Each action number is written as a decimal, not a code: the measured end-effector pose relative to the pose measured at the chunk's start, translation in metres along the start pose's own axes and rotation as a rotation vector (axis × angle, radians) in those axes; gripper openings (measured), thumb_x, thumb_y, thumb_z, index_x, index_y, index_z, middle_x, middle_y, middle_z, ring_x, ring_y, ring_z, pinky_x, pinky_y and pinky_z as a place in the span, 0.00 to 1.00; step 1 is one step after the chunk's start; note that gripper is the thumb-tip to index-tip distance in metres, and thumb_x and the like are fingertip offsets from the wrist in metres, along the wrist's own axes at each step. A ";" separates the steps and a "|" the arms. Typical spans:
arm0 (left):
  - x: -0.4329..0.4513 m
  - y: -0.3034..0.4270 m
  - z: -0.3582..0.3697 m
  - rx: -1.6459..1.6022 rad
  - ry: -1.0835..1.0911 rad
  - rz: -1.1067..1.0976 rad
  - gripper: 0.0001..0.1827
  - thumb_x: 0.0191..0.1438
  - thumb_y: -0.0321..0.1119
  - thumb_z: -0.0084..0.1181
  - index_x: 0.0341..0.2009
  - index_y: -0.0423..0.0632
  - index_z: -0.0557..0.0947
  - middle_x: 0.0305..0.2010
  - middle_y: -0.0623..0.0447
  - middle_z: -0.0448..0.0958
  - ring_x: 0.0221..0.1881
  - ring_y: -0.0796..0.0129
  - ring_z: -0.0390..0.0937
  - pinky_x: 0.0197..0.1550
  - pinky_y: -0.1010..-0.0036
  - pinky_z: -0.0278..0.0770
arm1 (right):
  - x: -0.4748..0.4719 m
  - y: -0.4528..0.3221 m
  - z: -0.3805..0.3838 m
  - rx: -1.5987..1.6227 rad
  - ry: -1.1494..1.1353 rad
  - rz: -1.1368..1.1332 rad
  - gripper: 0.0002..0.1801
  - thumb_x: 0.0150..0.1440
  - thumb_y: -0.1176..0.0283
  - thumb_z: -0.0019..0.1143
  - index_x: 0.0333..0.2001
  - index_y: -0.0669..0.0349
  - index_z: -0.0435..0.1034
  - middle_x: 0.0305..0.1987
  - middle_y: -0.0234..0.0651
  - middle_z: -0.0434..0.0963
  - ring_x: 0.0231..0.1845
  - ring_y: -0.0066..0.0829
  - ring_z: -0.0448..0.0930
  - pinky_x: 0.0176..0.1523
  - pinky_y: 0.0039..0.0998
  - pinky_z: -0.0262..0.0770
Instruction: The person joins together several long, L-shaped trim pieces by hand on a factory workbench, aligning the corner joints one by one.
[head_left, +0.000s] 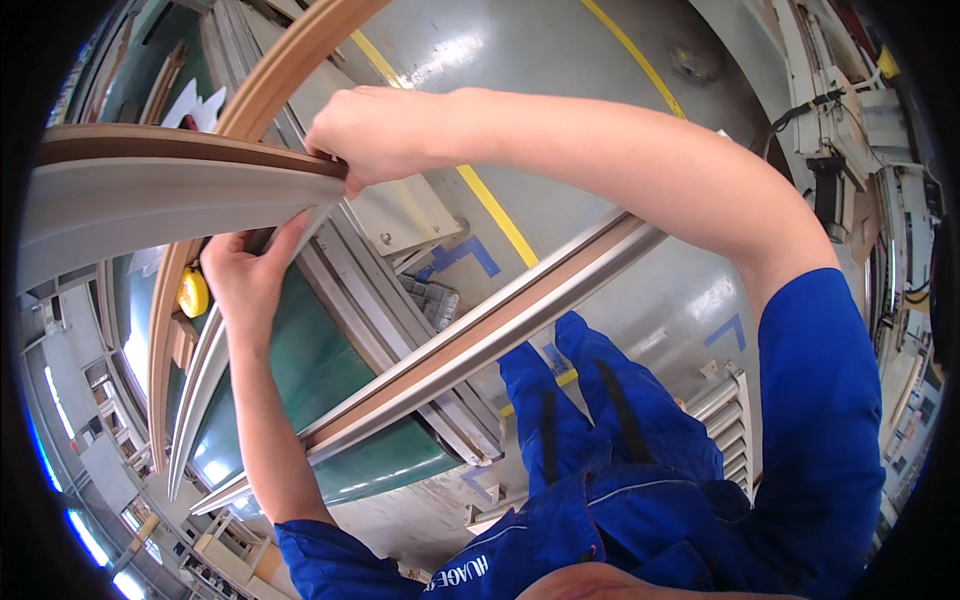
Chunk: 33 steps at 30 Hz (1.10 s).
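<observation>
A grey-white moulding (187, 195) with a brown wooden edge reaches from the left into both of my hands. My right hand (375, 139) grips its near end, thumb underneath and fingers curled over the brown edge. My left hand (247, 274) is on the lower side of that same end, its thumb pressed on the pale face. Its fingers are partly hidden behind the piece. Below, a long white-edged profile with a brown centre strip (465, 341) lies slantwise over the green-topped conveyor table (322, 360), passing behind my left forearm.
A light wooden strip (281, 71) curves behind the moulding. A yellow tape measure (193, 292) and a small wood block (183, 341) sit at the left. Metal rails (375, 292) edge the table. Rollers (720, 405) stand beside my legs; machinery (832, 180) is at right.
</observation>
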<state>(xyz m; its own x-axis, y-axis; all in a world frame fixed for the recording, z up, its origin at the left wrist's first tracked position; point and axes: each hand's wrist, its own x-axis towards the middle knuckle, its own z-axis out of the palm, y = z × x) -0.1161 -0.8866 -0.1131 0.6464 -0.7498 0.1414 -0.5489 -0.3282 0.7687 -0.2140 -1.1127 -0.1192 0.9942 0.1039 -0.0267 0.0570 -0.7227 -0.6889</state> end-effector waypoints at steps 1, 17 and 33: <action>0.000 0.000 0.000 0.004 0.003 -0.017 0.11 0.50 0.25 0.72 0.38 0.36 0.85 0.35 0.52 0.85 0.35 0.75 0.80 0.41 0.77 0.79 | 0.000 -0.001 0.001 -0.007 0.012 -0.028 0.11 0.50 0.75 0.66 0.39 0.64 0.79 0.36 0.43 0.84 0.42 0.43 0.84 0.48 0.39 0.79; 0.007 0.000 0.004 0.081 -0.007 0.107 0.16 0.48 0.42 0.69 0.39 0.47 0.86 0.37 0.47 0.83 0.39 0.50 0.82 0.42 0.60 0.80 | -0.001 -0.028 0.006 0.045 0.118 0.140 0.16 0.49 0.79 0.71 0.43 0.66 0.77 0.34 0.42 0.84 0.37 0.37 0.85 0.43 0.36 0.81; 0.001 0.003 0.007 0.016 -0.098 0.086 0.19 0.46 0.33 0.69 0.43 0.44 0.79 0.40 0.48 0.78 0.38 0.54 0.82 0.37 0.62 0.81 | -0.019 -0.029 0.011 0.485 0.024 0.529 0.14 0.63 0.78 0.56 0.53 0.62 0.73 0.49 0.32 0.78 0.49 0.20 0.74 0.56 0.24 0.72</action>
<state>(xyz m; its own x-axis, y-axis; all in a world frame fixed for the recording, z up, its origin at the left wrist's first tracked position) -0.1210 -0.8920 -0.1150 0.5424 -0.8277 0.1440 -0.6085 -0.2689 0.7466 -0.2353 -1.0858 -0.1065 0.8796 -0.1958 -0.4335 -0.4741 -0.2866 -0.8325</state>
